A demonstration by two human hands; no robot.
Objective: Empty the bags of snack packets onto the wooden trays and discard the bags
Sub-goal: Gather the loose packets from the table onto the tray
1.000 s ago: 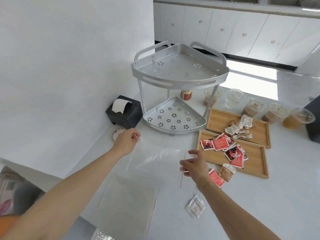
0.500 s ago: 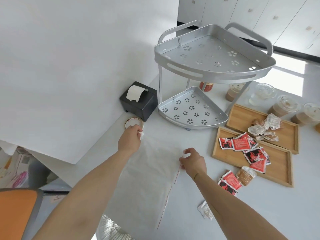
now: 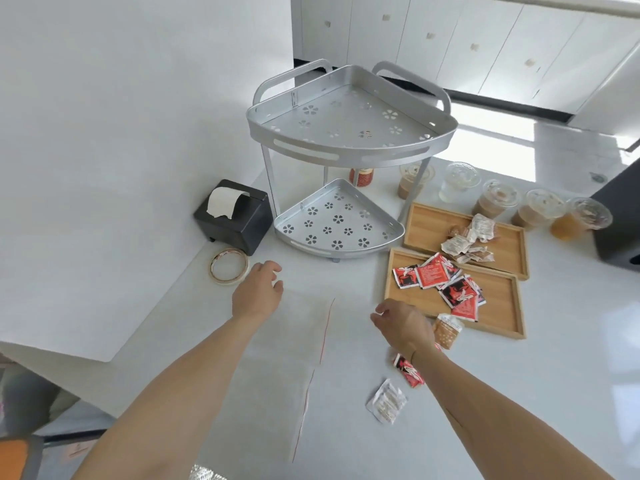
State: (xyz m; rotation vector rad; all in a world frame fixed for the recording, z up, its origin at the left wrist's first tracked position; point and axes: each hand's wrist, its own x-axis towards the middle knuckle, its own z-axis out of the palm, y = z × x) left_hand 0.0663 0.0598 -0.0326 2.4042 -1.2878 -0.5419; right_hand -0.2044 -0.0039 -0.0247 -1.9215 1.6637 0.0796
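Observation:
Two clear empty bags with red zip strips lie flat on the white table: one between my hands, another nearer me. My left hand rests at the upper bag's left corner, fingers apart, holding nothing. My right hand hovers right of that bag, fingers loosely curled and empty. The near wooden tray holds red snack packets. The far wooden tray holds pale brown packets. Loose on the table lie a tan packet, a red packet and a white packet.
A two-tier silver corner rack stands behind the bags. A black tissue box and a tape roll sit at the left by the table edge. Several lidded drink cups and a dark box line the back right.
Both hands have let go of the upper bag, which now lies flat on the table. My right hand has moved right, away from the bag's zip edge.

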